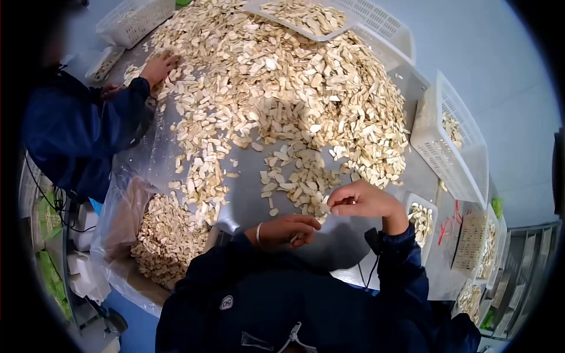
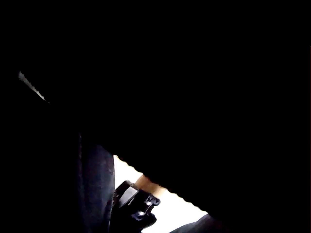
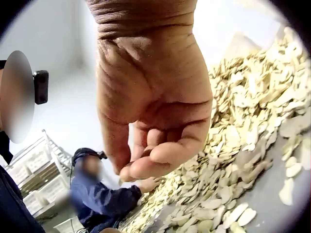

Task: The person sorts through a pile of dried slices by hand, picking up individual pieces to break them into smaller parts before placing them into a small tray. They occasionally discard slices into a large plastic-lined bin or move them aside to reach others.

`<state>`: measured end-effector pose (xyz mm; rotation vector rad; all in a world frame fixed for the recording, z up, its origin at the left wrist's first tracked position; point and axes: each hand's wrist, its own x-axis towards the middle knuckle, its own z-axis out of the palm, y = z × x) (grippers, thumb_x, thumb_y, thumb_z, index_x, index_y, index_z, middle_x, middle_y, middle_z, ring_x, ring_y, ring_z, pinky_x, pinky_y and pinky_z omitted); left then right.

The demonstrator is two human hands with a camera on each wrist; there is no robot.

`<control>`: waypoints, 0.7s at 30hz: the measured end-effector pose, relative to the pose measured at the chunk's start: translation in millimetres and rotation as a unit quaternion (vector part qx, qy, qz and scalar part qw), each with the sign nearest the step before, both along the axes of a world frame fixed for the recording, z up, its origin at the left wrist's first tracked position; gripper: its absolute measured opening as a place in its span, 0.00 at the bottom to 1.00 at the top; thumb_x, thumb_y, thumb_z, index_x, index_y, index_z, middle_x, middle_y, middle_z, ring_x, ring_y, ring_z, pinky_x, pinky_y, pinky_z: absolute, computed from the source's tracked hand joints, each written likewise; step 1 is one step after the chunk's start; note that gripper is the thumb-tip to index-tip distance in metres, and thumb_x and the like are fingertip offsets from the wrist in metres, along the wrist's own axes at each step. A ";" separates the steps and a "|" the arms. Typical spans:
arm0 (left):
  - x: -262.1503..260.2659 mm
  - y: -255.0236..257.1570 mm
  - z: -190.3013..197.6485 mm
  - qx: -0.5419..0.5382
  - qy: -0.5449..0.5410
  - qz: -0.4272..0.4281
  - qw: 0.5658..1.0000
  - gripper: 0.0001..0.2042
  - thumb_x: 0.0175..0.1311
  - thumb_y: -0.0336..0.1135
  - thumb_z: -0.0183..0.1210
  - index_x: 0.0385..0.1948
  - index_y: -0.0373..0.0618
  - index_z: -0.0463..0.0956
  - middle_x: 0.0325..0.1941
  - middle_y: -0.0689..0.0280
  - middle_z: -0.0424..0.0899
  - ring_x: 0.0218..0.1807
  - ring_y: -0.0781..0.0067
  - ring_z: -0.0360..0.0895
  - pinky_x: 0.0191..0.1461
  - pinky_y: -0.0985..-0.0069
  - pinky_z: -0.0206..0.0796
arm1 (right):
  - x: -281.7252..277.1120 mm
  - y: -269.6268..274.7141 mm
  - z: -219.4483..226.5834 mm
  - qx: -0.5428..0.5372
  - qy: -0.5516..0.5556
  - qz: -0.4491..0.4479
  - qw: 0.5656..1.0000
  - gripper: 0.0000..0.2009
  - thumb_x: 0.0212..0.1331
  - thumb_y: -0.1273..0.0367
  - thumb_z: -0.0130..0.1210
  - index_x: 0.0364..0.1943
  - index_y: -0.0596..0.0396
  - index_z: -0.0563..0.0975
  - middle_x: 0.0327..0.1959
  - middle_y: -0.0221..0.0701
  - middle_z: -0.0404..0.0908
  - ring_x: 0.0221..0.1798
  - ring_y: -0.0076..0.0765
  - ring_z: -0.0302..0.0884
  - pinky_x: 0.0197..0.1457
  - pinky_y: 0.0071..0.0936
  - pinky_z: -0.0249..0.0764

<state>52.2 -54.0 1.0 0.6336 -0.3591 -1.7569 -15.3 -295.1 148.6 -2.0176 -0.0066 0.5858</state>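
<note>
In the head view my right hand (image 1: 366,200) is over the near edge of the loose pale dried slices (image 1: 300,167), thumb and forefinger brought together. A whitish slice (image 1: 323,206) shows at those fingertips. The right wrist view looks onto the palm of that right hand (image 3: 155,102), the other fingers curled inward. Just left of it, my left hand (image 1: 288,230), with a white band at the wrist, has its fingers curled round a small slice (image 1: 294,238). The left wrist view is mostly dark and hides that hand.
A large heap of slices (image 1: 253,70) covers the metal table (image 1: 247,182). A plastic-lined box (image 1: 118,217) of slices stands at left, white baskets (image 1: 435,147) and a small tray (image 1: 432,206) at right. Another person's hand (image 1: 159,67) reaches into the heap.
</note>
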 end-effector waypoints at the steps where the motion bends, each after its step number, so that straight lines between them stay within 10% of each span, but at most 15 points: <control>1: 0.5 0.3 2.4 -0.002 -0.007 0.001 1.000 0.11 0.75 0.32 0.49 0.53 0.39 0.71 0.31 0.65 0.76 0.23 0.82 0.68 0.24 0.84 0.57 | 12.9 -0.7 4.9 -0.003 0.009 0.061 0.998 0.10 0.63 0.66 0.62 0.42 0.57 0.83 0.31 0.29 0.85 0.34 0.21 0.79 0.38 0.23 0.74; 4: 0.2 0.7 4.4 -0.007 -0.017 0.005 1.000 0.12 0.75 0.33 0.49 0.54 0.39 0.71 0.30 0.65 0.76 0.23 0.83 0.68 0.23 0.83 0.57 | 49.9 -12.5 21.4 -0.056 -0.013 0.058 0.997 0.11 0.61 0.67 0.64 0.44 0.58 0.84 0.36 0.29 0.87 0.36 0.21 0.82 0.40 0.21 0.77; 6: -0.2 0.4 3.3 -0.008 -0.023 0.006 1.000 0.12 0.74 0.33 0.49 0.53 0.38 0.71 0.30 0.66 0.76 0.22 0.83 0.68 0.22 0.84 0.57 | 72.8 -23.7 38.5 0.020 -0.093 -0.086 0.992 0.07 0.65 0.72 0.58 0.43 0.58 0.83 0.39 0.27 0.85 0.38 0.20 0.79 0.40 0.19 0.75; 8: -0.8 0.3 2.2 -0.004 -0.031 0.007 0.999 0.13 0.74 0.34 0.50 0.53 0.38 0.71 0.30 0.66 0.75 0.22 0.84 0.68 0.22 0.84 0.57 | 89.8 -17.6 56.5 0.142 -0.249 -0.240 0.928 0.19 0.68 0.70 0.56 0.63 0.53 0.75 0.49 0.29 0.84 0.40 0.23 0.80 0.39 0.19 0.73; 11: 2.1 2.0 9.5 -0.009 -0.037 0.004 0.999 0.13 0.73 0.33 0.51 0.53 0.38 0.71 0.29 0.67 0.75 0.22 0.85 0.68 0.22 0.84 0.57 | 92.2 -18.0 53.7 0.138 -0.262 -0.305 0.905 0.24 0.68 0.68 0.57 0.67 0.55 0.70 0.55 0.31 0.82 0.46 0.22 0.81 0.43 0.19 0.75; 15: 0.6 4.5 2.6 -0.023 -0.010 -0.023 0.999 0.13 0.72 0.34 0.52 0.53 0.39 0.71 0.30 0.69 0.76 0.23 0.86 0.68 0.22 0.85 0.58 | 60.5 -4.6 -9.8 -0.021 -0.171 -0.244 0.954 0.25 0.67 0.66 0.60 0.67 0.57 0.69 0.52 0.27 0.80 0.46 0.21 0.78 0.48 0.20 0.74; 21: -0.7 7.1 -3.1 -0.044 -0.045 -0.090 0.994 0.14 0.74 0.36 0.52 0.55 0.40 0.72 0.32 0.69 0.78 0.25 0.87 0.69 0.25 0.86 0.60 | -22.6 22.4 -75.4 -0.320 -0.285 -0.064 0.901 0.41 0.50 0.60 0.72 0.68 0.58 0.66 0.70 0.51 0.65 0.72 0.59 0.63 0.72 0.46 0.63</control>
